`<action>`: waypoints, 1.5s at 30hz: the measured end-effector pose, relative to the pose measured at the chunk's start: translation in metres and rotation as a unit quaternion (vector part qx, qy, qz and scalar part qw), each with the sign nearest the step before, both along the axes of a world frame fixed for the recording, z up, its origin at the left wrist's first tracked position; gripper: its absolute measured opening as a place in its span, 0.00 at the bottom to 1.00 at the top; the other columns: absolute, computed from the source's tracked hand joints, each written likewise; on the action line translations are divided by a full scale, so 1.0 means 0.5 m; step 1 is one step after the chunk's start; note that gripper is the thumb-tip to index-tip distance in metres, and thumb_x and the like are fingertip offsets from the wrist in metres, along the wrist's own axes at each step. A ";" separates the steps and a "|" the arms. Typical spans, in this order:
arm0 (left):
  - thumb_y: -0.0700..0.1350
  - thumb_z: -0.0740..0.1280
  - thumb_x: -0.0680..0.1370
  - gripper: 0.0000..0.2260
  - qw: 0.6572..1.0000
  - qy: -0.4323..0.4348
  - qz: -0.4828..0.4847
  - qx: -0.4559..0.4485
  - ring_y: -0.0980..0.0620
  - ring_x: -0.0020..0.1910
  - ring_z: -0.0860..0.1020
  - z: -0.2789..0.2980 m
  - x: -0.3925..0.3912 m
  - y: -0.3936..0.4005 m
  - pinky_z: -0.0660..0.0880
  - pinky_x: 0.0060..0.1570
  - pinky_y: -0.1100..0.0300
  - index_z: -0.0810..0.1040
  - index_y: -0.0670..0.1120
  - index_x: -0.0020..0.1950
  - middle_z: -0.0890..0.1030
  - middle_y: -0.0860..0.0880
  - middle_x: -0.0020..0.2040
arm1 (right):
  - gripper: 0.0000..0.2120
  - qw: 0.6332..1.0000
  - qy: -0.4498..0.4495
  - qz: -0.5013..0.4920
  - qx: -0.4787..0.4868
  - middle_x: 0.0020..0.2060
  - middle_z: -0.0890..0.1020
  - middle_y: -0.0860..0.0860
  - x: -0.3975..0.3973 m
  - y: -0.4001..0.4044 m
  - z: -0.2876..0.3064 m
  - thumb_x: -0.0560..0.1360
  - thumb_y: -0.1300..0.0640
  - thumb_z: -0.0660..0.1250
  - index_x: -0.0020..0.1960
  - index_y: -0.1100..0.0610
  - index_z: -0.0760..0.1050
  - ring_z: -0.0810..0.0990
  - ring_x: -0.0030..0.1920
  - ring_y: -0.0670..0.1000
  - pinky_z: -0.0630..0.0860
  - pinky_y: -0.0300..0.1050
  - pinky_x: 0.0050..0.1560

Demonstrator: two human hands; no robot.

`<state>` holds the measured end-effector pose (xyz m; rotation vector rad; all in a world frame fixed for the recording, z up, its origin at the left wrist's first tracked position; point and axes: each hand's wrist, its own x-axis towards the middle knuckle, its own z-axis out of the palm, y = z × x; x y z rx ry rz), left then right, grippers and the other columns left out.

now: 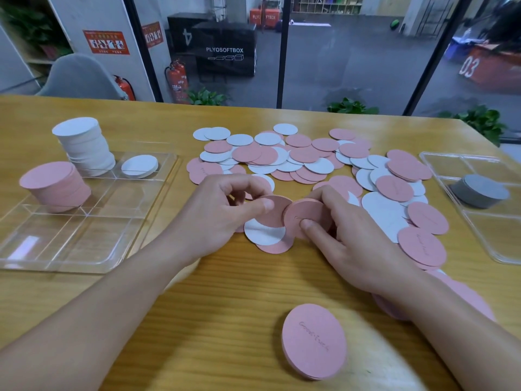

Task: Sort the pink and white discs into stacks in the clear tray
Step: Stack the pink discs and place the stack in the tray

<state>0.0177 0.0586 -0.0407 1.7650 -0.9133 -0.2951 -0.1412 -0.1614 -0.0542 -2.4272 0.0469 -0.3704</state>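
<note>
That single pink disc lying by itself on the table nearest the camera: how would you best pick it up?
The lone pink disc lies flat on the wooden table, thin and apart from the others, so there is no side to wrap fingers round. Probably best to come from above, pinch its rim with thumb and fingertip on opposite edges, or slide it toward the table's near edge first so that a finger can get underneath.

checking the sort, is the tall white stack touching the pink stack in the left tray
Cannot tell. In the head view the white stack stands behind the pink stack in the tray; their outlines overlap, so any gap is hidden.
</note>
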 end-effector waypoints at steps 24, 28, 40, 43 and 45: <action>0.65 0.79 0.75 0.20 0.932 -0.144 0.022 0.331 0.63 0.57 0.77 0.015 0.063 0.049 0.77 0.60 0.57 0.82 0.64 0.65 0.76 0.62 0.57 | 0.03 0.999 0.032 0.004 -0.039 0.43 0.81 0.43 0.003 0.003 -0.005 0.86 0.50 0.66 0.57 0.47 0.73 0.78 0.44 0.48 0.78 0.56 0.46; 0.61 0.82 0.73 0.21 0.945 -0.100 0.038 0.309 0.63 0.51 0.78 0.016 0.064 0.046 0.75 0.50 0.60 0.77 0.63 0.61 0.79 0.65 0.55 | 0.02 0.999 0.035 0.002 -0.042 0.43 0.81 0.43 0.006 0.001 -0.008 0.86 0.50 0.66 0.57 0.47 0.73 0.79 0.44 0.47 0.78 0.57 0.46; 0.43 0.72 0.86 0.05 0.996 0.001 0.085 0.002 0.49 0.40 0.83 -0.002 0.042 0.011 0.81 0.46 0.53 0.85 0.47 0.51 0.86 0.52 0.43 | 0.02 0.999 0.022 0.000 -0.026 0.41 0.81 0.44 0.000 0.000 -0.006 0.85 0.50 0.67 0.56 0.45 0.74 0.79 0.42 0.48 0.78 0.56 0.43; 0.47 0.73 0.86 0.13 0.999 0.007 0.052 -0.006 0.45 0.47 0.86 -0.011 0.027 0.001 0.84 0.54 0.49 0.83 0.38 0.48 0.88 0.44 0.45 | 0.02 0.999 0.017 -0.004 -0.031 0.39 0.81 0.45 0.000 -0.001 -0.005 0.84 0.50 0.68 0.55 0.45 0.74 0.78 0.40 0.49 0.78 0.56 0.42; 0.44 0.78 0.81 0.07 0.997 -0.019 0.069 0.005 0.45 0.49 0.85 -0.016 0.027 0.002 0.82 0.53 0.47 0.84 0.42 0.48 0.87 0.48 0.48 | 0.03 0.999 0.015 -0.001 -0.033 0.39 0.80 0.45 0.000 0.000 -0.004 0.84 0.50 0.68 0.54 0.45 0.74 0.78 0.40 0.49 0.78 0.55 0.41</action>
